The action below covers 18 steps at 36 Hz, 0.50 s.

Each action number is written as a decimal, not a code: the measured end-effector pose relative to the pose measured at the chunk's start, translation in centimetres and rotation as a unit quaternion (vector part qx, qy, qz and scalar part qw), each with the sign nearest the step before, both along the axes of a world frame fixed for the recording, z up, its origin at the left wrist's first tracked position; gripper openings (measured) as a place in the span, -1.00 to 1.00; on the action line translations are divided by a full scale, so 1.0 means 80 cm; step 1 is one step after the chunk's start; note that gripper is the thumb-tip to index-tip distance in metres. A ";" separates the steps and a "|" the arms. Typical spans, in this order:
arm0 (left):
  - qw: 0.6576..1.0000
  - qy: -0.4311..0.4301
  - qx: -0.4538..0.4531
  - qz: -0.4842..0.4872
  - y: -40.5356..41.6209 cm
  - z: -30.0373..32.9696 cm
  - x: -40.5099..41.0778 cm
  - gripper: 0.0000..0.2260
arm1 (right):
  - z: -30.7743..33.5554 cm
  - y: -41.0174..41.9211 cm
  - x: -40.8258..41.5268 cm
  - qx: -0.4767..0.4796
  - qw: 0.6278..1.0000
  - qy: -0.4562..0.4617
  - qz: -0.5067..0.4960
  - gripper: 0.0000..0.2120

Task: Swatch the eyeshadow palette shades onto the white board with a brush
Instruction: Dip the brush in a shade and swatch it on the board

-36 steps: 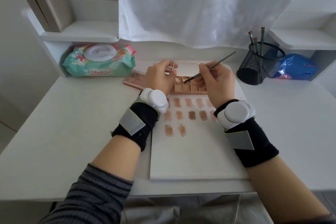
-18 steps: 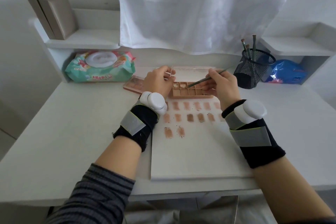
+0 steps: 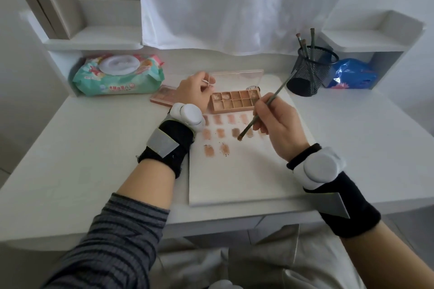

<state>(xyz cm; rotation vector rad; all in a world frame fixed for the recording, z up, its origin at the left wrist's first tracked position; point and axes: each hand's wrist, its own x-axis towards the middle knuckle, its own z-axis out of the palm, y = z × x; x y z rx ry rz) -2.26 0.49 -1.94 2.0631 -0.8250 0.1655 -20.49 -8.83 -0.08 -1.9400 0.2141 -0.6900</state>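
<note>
Three spare brushes point(image 3: 305, 44) stand in the mesh cup point(image 3: 310, 73) at two o'clock on the desk point(image 3: 94, 148). Ten pans fill the eyeshadow palette point(image 3: 234, 101), at twelve o'clock on the white board point(image 3: 234, 176). The left hand point(image 3: 195, 94) steadies it, pinching something small. The right hand point(image 3: 277, 126) grips the brush point(image 3: 263, 110), whose tip has left the pans for the swatches point(image 3: 220, 134).
</note>
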 end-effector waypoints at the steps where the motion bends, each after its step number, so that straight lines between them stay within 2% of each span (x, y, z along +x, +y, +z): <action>1: 1.000 -0.002 -0.001 0.002 0.001 0.000 0.000 -0.91 | -0.003 0.002 -0.001 -0.021 1.000 0.002 0.001 -0.83; 15: 1.000 0.005 -0.011 0.011 0.000 -0.004 0.001 -0.92 | -0.010 0.010 -0.004 -0.222 0.974 -0.016 0.044 -0.86; 18: 1.000 0.005 -0.015 0.008 0.001 -0.005 0.001 -0.93 | -0.012 0.011 -0.005 -0.239 0.969 -0.012 0.064 -0.85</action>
